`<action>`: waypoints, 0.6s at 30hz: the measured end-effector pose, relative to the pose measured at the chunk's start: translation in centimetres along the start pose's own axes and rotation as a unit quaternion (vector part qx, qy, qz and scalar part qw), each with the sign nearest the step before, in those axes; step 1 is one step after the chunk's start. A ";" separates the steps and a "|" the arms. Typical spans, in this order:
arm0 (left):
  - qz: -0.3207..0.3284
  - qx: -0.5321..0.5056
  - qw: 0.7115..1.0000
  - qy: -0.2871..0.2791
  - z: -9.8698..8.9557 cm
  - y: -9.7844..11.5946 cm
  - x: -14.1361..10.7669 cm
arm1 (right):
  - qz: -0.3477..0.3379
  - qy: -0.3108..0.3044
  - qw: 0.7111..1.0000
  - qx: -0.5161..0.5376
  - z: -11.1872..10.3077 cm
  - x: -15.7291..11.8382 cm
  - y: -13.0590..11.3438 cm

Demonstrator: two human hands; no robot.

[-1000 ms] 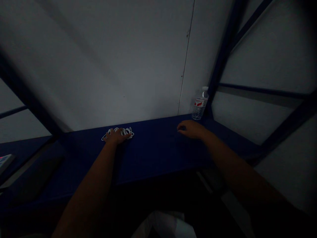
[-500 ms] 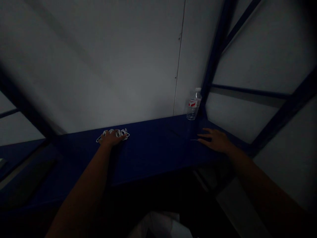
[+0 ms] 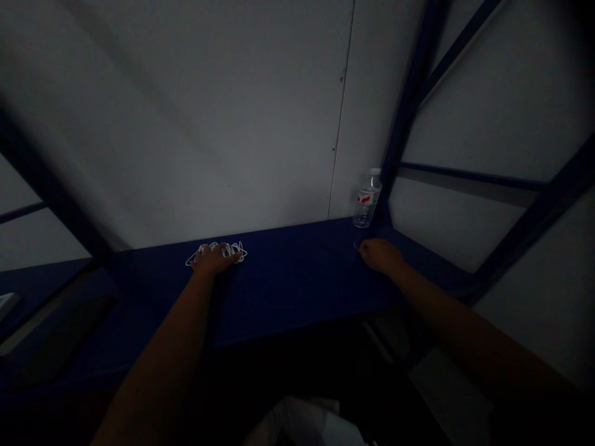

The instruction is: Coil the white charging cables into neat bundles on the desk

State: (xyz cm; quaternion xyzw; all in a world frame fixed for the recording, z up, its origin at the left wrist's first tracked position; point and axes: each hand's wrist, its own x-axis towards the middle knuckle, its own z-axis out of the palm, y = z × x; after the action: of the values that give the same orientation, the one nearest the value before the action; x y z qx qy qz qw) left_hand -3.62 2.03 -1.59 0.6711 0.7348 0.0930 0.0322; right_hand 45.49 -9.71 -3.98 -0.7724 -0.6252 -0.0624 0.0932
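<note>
A bundle of white cable (image 3: pixel 238 251) lies in loops on the blue shelf (image 3: pixel 283 279), towards its back edge. My left hand (image 3: pixel 212 259) is over the bundle, fingers and thumb gripping it from above, so part of the loops is hidden. On the right, my right hand (image 3: pixel 380 254) is closed in a pinch just above or on the shelf. A thin pale strand (image 3: pixel 356 246) sticks out from its fingertips; in this dim light its kind is unclear. Close behind that hand stands a clear plastic bottle (image 3: pixel 366 201) with a white cap and a red-and-white label.
A pale wall panel (image 3: pixel 232 136) rises behind the shelf. Blue frame bars (image 3: pixel 474 176) border the right side, and another blue post (image 3: pixel 56 186) slants on the left. A dark flat object (image 3: pixel 65 341) lies at lower left, near a small pale item (image 3: pixel 7 303).
My right hand has moved left and its spread fingers have closed on the thin strand, which now curves up. The left hand stays on the cable. The view has shifted slightly.
</note>
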 end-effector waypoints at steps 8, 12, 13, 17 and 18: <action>-0.002 -0.010 1.000 -0.004 0.3 -0.2 0.4 | 0.016 -0.050 0.990 0.129 -1.7 3.6 4.5; 0.001 -0.006 1.000 -0.005 0.1 0.0 0.1 | 0.019 -0.127 0.981 0.144 -1.9 2.9 5.2; 0.001 -0.006 1.000 -0.004 0.0 0.1 0.0 | 0.003 -0.141 0.980 0.141 -1.8 2.6 4.9; 0.000 -0.005 1.000 0.002 0.0 0.2 -0.1 | -0.027 -0.131 0.985 0.106 -1.1 2.3 2.2; 0.002 -0.004 1.000 0.002 0.0 0.2 -0.1 | -0.025 -0.126 0.987 0.091 -1.0 2.6 1.4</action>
State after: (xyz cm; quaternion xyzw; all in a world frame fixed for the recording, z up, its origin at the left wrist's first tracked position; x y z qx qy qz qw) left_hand -3.42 1.94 -1.57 0.6721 0.7332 0.0973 0.0333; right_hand 47.41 -7.77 -2.54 -0.7463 -0.6542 0.0907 0.0821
